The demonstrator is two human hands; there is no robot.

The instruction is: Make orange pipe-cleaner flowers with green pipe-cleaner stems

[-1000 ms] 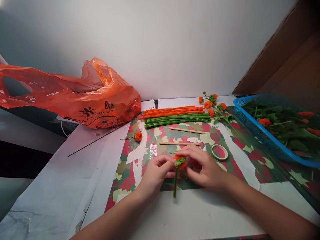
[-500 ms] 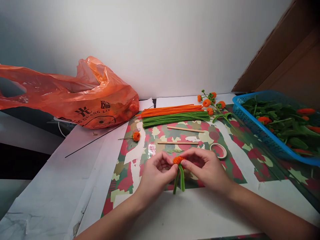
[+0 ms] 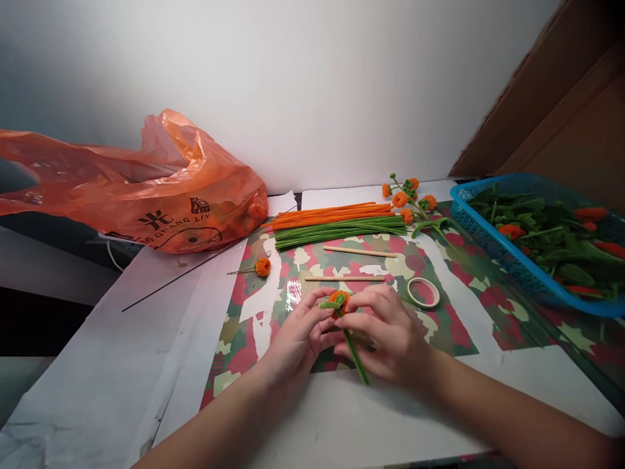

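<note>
Between both hands is an orange pipe-cleaner flower [image 3: 343, 299] with green pipe-cleaner ends at its underside. One green end bends out to the left across the flower's back, while the other hangs down toward me like a stem. My left hand [image 3: 303, 333] pinches the flower's left side and the bent green end. My right hand [image 3: 385, 329] grips the flower from the right, its fingers curled by the base of the hanging green end. Just beyond the hands lie a wooden stick [image 3: 346, 279] and, to the right, a roll of tape [image 3: 424, 293].
Behind lie bundles of orange pipe cleaners [image 3: 334, 213] and green pipe cleaners [image 3: 342, 231], beside a finished flower spray [image 3: 403, 199]. A small orange flower [image 3: 262, 267] on wire lies left. An orange plastic bag [image 3: 195, 208] stands back left; a blue basket [image 3: 530, 270] of leaves occupies the right.
The flower has been tipped so its green underside faces me. One green end has swung up to the left, and my right hand has turned, its fingers now lower around the stem.
</note>
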